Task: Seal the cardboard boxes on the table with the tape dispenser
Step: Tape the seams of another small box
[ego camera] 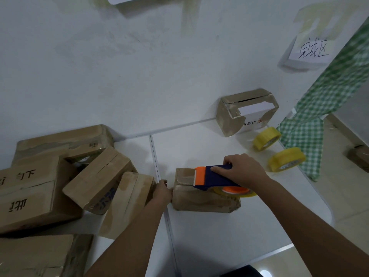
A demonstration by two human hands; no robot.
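Observation:
A small cardboard box (203,199) lies on the white table (219,232) in front of me. On its top rests a blue and orange tape dispenser (211,177) with a clear tape roll; its orange blade end sits near the box's left edge. My right hand (242,169) grips the dispenser's blue body from above. My left hand (162,191) presses against the box's left end, with its fingers partly hidden behind the box.
A pile of several cardboard boxes (50,182) fills the table's left side. Another box (245,111) stands at the back right by the wall. Two yellow tape rolls (266,138) (286,159) lie near a green checked cloth (327,108). A paper sign (311,51) hangs on the wall.

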